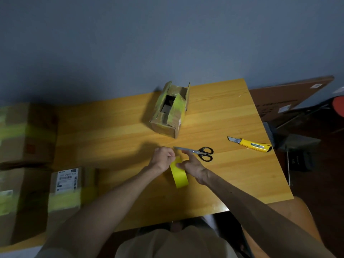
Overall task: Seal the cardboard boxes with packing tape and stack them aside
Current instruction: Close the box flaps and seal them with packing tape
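A yellow tape roll [179, 175] stands on edge on the wooden table [115, 138], between my two hands. My left hand [163, 158] has its fingers curled and pinches the roll's top edge. My right hand [191, 163] holds the roll's right side, index finger stretched forward. A small cardboard box [170, 110] with its flaps up and old yellow tape on them sits farther back, apart from my hands.
Black-handled scissors [201, 153] lie just beyond my right hand. A yellow utility knife [251, 144] lies near the table's right edge. Several taped boxes [65, 189] are stacked at the left. A large flat carton [290, 95] leans behind the table on the right.
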